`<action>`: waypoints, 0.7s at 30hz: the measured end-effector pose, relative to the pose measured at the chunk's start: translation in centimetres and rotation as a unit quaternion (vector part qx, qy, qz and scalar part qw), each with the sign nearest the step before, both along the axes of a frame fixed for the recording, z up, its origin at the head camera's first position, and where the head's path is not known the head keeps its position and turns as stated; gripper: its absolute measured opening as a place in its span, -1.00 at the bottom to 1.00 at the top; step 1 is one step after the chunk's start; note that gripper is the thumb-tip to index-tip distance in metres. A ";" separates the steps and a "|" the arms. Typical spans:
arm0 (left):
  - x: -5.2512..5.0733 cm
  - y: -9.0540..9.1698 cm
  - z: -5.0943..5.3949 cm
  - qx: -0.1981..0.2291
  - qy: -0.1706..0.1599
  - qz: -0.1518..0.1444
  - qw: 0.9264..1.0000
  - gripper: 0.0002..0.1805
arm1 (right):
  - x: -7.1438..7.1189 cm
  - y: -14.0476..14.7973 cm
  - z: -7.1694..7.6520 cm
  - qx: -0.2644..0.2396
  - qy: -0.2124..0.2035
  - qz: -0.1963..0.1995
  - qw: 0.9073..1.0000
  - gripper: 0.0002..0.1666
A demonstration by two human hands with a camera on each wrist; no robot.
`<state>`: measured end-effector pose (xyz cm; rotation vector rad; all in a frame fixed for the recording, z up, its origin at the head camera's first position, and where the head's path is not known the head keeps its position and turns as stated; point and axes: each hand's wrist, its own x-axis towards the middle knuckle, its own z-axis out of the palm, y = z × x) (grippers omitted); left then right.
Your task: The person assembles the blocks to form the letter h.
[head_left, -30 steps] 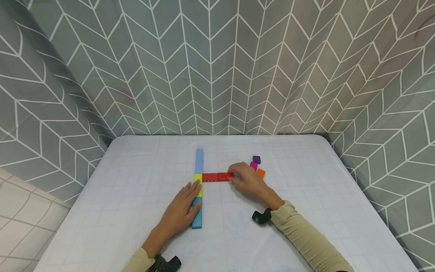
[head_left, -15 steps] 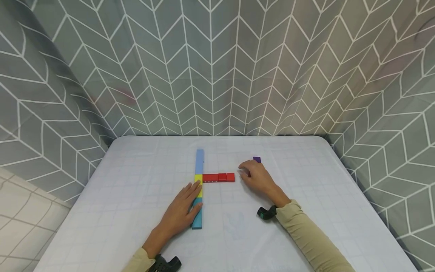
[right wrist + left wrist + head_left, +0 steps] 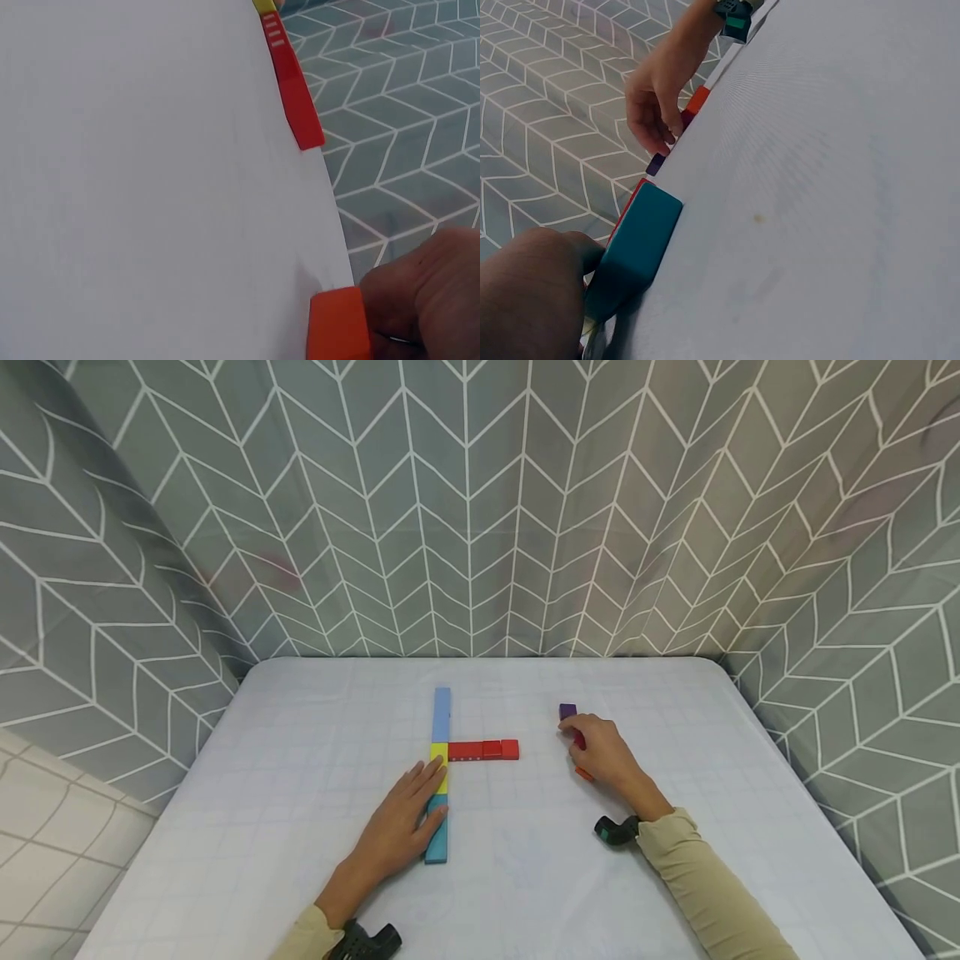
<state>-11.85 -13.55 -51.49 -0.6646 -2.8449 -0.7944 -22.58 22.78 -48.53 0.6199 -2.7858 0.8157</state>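
Note:
My left hand (image 3: 401,818) lies on the yellow block (image 3: 440,787) and the teal block (image 3: 437,847), its fingers spread and nearly straight. In line above them is a light blue block (image 3: 441,714). From the yellow block a red row (image 3: 483,750) runs right. My right hand (image 3: 607,756) is bent over a dark red or magenta block (image 3: 580,741), mostly hidden under its fingers; whether they pinch it cannot be told. A purple block (image 3: 567,710) sits just beyond the fingertips. An orange block (image 3: 337,326) lies beside this hand in the right wrist view.
A white cloth covers the table (image 3: 300,735). Grey patterned curtains (image 3: 480,527) hang behind it and along both sides. Each wrist wears a dark camera mount, such as the right mount (image 3: 617,831).
My right hand has left the end of the red row and moved right to the loose blocks. The red row's last piece stays in place. The left hand has not moved.

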 end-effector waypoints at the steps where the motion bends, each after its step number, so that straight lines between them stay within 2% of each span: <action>1: 0.0 0.0 0.0 0.001 -0.001 0.000 1.000 -0.30 | -0.1 0.2 0.0 0.001 0.002 -0.007 1.000 -0.62; 7: 0.0 0.0 0.2 -0.002 -0.006 0.001 1.000 -0.30 | -0.9 0.7 -0.1 0.028 -0.006 -0.069 0.997 -0.71; 12: 0.0 -0.1 0.2 0.001 0.004 0.001 1.000 -0.31 | -1.7 0.5 0.1 0.031 -0.019 -0.109 0.993 -0.54; 17: 0.0 -0.1 0.1 0.006 0.006 0.001 1.000 -0.31 | -2.6 0.2 0.1 0.026 -0.020 -0.102 0.994 -0.41; 21: -0.1 0.0 0.0 0.010 0.002 -0.002 1.000 -0.31 | -3.0 0.2 -0.2 0.024 -0.013 -0.076 0.997 -0.46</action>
